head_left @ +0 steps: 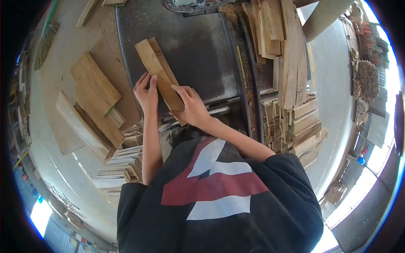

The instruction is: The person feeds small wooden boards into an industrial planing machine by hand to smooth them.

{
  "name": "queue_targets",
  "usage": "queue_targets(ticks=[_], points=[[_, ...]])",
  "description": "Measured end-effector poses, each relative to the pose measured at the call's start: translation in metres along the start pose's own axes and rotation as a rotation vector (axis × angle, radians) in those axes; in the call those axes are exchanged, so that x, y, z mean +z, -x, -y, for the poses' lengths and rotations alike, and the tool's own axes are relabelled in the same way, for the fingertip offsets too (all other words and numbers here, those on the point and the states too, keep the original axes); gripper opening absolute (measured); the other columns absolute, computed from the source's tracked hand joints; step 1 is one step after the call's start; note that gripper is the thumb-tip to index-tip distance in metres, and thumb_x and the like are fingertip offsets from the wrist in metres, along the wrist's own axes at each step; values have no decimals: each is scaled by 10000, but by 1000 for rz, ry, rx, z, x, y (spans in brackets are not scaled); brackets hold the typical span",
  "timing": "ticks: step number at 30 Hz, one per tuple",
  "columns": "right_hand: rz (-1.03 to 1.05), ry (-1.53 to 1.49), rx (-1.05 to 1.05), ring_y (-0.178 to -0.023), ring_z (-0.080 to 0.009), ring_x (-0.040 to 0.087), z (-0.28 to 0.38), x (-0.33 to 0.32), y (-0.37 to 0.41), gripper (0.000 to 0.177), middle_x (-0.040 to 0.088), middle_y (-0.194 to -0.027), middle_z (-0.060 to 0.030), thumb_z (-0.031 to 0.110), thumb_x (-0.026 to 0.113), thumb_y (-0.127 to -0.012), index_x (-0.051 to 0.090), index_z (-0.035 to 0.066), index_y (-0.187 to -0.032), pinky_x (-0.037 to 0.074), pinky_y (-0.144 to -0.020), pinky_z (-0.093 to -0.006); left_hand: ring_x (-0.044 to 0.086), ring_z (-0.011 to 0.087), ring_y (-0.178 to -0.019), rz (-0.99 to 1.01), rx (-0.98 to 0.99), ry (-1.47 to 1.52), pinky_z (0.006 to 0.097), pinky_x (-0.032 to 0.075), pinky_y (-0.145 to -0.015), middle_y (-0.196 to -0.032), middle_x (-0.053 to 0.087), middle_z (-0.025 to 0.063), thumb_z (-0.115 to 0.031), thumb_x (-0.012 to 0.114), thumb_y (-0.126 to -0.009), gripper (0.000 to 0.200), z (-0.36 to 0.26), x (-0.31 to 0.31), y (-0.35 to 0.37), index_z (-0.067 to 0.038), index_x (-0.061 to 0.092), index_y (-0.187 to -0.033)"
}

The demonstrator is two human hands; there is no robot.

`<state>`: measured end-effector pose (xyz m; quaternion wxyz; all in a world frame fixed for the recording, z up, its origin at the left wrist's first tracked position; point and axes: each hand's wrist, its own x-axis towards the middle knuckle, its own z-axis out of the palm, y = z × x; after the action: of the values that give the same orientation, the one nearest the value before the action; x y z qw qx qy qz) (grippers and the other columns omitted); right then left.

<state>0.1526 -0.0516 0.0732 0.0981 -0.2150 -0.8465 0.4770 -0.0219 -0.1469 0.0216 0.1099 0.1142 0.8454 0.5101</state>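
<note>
Two narrow wooden boards lie together, slanting across the dark metal machine table, their near ends at its front edge. Halfway along, my left hand pinches the left edge of the boards between thumb and bent fingers. Lower down, my right hand grips their near end from the right, with the thumb reaching under and the fingers on top. The second board shows along the right side, partly hidden behind the first.
A metal fence rail runs along the table's right side, with stacked planks beyond it. Wide boards lean at the left above a pile of strips. A ribbed hose rises at upper right.
</note>
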Motion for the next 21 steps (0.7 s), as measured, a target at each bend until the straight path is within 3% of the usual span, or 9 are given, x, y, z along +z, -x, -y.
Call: queue_targets(ticks=[4, 11, 13, 15, 16, 18, 21], points=[[-3, -45, -59, -1276, -429, 536, -2, 2, 1, 973, 547, -1377, -199, 91, 906, -693, 417, 98, -1534, 448, -1109, -492, 672, 298, -1200, -6, -21, 87, 393, 509, -1041, -1261, 734, 185, -223, 803, -915, 317, 7, 0, -2, 2, 796, -1138], [-39, -64, -104, -1318, -421, 544, -5, 1, -4, 846, 584, -1405, -230, -2, 854, -706, 502, 34, -1474, 456, -1114, -471, 710, 307, -1141, -22, 23, 125, 394, 522, -1024, -1197, 761, 193, -175, 801, -865, 276, 1, 1, -1, 17, 801, -1064], [-25, -112, 27, -1294, -371, 591, -6, 5, -2, 824, 619, -1379, -204, -15, 849, -724, 509, 20, -1473, 495, -1077, -443, 698, 320, -1142, -70, 49, 123, 420, 514, -1043, -1179, 763, 184, -214, 827, -832, 285, 4, 3, 0, -15, 820, -1036], [33, -348, 232, -1229, -317, 650, -4, 2, -3, 839, 646, -1365, -187, -18, 846, -767, 458, 1, -1510, 532, -1029, -401, 548, 320, -1290, -70, -6, 38, 432, 420, -1138, -1223, 756, 69, -297, 835, -830, 340, 11, 4, 3, -78, 826, -1090], [87, -332, 211, -1229, -317, 650, -7, 8, -2, 839, 646, -1365, -187, -18, 846, -767, 458, 1, -1510, 532, -1029, -401, 507, 310, -1314, -76, -25, 73, 452, 388, -1143, -1231, 751, 32, -320, 826, -836, 341, 10, 7, 4, -97, 828, -1095], [-11, -479, 209, -1178, -263, 674, -28, 13, 2, 837, 657, -1365, -181, -29, 826, -823, 394, -17, -1540, 549, -992, -363, 525, 308, -1304, -131, -45, 16, 450, 391, -1138, -1236, 753, 42, -317, 830, -835, 339, -4, 7, 10, -97, 830, -1093], [30, -432, 270, -1181, -255, 672, -15, 8, 1, 837, 635, -1398, -207, -51, 800, -860, 342, -31, -1559, 550, -1000, -358, 514, 307, -1310, -168, -48, -38, 464, 366, -1140, -1252, 748, 31, -329, 841, -831, 345, -1, 8, 10, -112, 834, -1099]])
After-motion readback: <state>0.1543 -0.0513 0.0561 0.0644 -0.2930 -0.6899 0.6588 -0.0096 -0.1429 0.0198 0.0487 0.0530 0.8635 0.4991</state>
